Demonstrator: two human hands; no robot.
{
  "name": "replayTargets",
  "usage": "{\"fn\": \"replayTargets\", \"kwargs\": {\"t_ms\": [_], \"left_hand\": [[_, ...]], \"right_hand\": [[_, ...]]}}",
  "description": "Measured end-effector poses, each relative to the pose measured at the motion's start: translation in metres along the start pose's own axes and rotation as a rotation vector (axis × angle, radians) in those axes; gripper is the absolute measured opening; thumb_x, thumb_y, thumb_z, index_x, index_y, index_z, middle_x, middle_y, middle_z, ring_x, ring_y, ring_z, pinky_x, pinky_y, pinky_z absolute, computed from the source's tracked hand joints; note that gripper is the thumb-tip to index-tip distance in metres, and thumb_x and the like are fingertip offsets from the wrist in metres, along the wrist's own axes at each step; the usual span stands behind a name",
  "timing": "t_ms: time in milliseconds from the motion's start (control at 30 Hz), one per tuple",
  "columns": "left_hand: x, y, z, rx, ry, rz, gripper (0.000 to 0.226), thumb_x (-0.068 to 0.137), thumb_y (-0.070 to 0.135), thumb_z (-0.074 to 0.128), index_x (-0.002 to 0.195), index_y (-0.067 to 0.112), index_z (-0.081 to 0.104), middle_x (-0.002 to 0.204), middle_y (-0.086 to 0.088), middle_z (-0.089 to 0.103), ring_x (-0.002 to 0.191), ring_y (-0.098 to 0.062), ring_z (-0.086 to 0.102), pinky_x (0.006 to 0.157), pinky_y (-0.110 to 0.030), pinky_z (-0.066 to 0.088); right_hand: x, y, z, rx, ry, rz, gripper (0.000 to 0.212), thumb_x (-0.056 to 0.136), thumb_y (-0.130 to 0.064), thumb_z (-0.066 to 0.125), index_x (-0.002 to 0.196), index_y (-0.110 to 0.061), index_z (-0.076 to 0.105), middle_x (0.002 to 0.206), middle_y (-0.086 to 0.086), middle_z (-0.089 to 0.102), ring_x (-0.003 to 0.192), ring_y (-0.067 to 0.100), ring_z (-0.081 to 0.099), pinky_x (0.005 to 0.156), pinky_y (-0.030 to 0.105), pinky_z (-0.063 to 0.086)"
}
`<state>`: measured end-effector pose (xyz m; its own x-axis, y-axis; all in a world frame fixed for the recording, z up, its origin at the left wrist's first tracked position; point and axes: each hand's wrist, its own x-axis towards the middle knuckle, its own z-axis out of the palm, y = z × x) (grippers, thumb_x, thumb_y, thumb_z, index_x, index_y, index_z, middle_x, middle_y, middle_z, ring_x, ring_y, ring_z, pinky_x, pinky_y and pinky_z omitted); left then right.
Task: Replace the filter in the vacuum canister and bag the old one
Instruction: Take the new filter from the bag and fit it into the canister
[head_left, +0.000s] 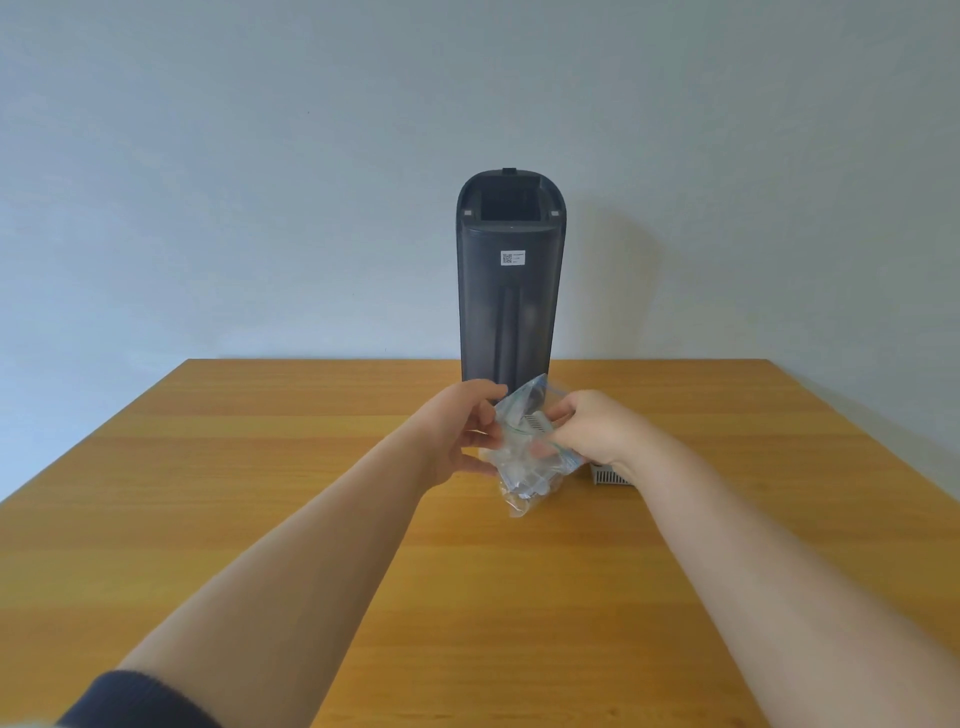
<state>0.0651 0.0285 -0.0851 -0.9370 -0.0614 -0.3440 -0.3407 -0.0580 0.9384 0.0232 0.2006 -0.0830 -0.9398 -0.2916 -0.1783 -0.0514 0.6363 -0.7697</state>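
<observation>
A tall dark grey vacuum canister (510, 291) stands upright at the far middle of the wooden table, its top slot open. In front of it both hands hold a clear zip bag (522, 467) above the table. My left hand (460, 436) grips the bag's left side. My right hand (592, 428) pinches its right side near the opening. A ribbed white filter (535, 422) shows through the plastic near the bag's mouth. Another small white ribbed filter (609, 475) lies on the table, partly hidden under my right wrist.
The wooden table (311, 519) runs to a far edge against a plain pale wall (260, 182). A dark sleeve (135, 699) shows at the lower left.
</observation>
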Motion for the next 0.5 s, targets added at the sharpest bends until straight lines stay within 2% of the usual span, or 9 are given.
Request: {"fn": "replayTargets", "kwargs": {"t_ms": [67, 133, 233, 300, 400, 500], "left_hand": [[0.003, -0.001, -0.001, -0.010, 0.061, -0.009, 0.028, 0.090, 0.024, 0.063, 0.068, 0.008, 0.056, 0.073, -0.009, 0.052, 0.068, -0.024, 0.055, 0.076, -0.052, 0.061], [0.006, -0.003, -0.002, 0.043, 0.134, 0.001, 0.015, 0.090, 0.016, 0.065, 0.097, 0.003, 0.062, 0.086, -0.009, 0.053, 0.074, -0.023, 0.057, 0.071, -0.048, 0.063], [0.012, -0.006, -0.007, 0.275, 0.233, 0.065, 0.037, 0.090, 0.021, 0.066, 0.123, 0.012, 0.053, 0.109, -0.005, 0.057, 0.094, -0.022, 0.059, 0.075, -0.038, 0.060], [0.014, -0.008, -0.010, 0.308, 0.233, 0.104, 0.048, 0.090, 0.026, 0.066, 0.134, 0.019, 0.049, 0.117, -0.002, 0.057, 0.097, -0.020, 0.056, 0.078, -0.034, 0.052], [0.016, -0.011, -0.013, 0.308, 0.173, 0.122, 0.046, 0.090, 0.032, 0.069, 0.132, 0.018, 0.059, 0.120, -0.004, 0.064, 0.101, -0.018, 0.059, 0.080, -0.032, 0.049], [0.017, -0.012, -0.013, 0.279, 0.138, 0.159, 0.026, 0.091, 0.028, 0.070, 0.110, 0.010, 0.071, 0.108, -0.010, 0.073, 0.095, -0.020, 0.066, 0.082, -0.036, 0.057]], "right_hand": [[0.000, 0.002, 0.000, 0.018, -0.002, 0.004, 0.032, 0.066, -0.009, 0.084, 0.080, -0.028, 0.062, 0.090, -0.002, 0.070, 0.084, 0.018, 0.067, 0.068, 0.033, 0.056], [0.001, 0.004, -0.001, 0.063, -0.004, -0.008, 0.034, 0.067, -0.005, 0.083, 0.083, -0.028, 0.066, 0.088, -0.005, 0.070, 0.082, 0.014, 0.067, 0.062, 0.028, 0.053], [0.004, 0.008, -0.004, 0.152, 0.018, -0.032, 0.034, 0.069, 0.002, 0.078, 0.092, -0.022, 0.069, 0.088, 0.000, 0.072, 0.080, 0.019, 0.071, 0.063, 0.033, 0.058], [0.004, 0.010, -0.006, 0.195, 0.022, -0.047, 0.030, 0.073, 0.003, 0.074, 0.090, -0.021, 0.067, 0.088, 0.004, 0.072, 0.074, 0.021, 0.071, 0.061, 0.033, 0.059], [0.004, 0.011, -0.008, 0.185, 0.017, -0.070, 0.029, 0.073, 0.001, 0.074, 0.090, -0.021, 0.065, 0.089, 0.004, 0.070, 0.074, 0.018, 0.069, 0.064, 0.032, 0.057], [0.004, 0.013, -0.010, 0.211, -0.011, -0.082, 0.028, 0.071, 0.003, 0.072, 0.096, -0.010, 0.067, 0.092, 0.010, 0.069, 0.083, 0.025, 0.067, 0.080, 0.043, 0.058]]}}
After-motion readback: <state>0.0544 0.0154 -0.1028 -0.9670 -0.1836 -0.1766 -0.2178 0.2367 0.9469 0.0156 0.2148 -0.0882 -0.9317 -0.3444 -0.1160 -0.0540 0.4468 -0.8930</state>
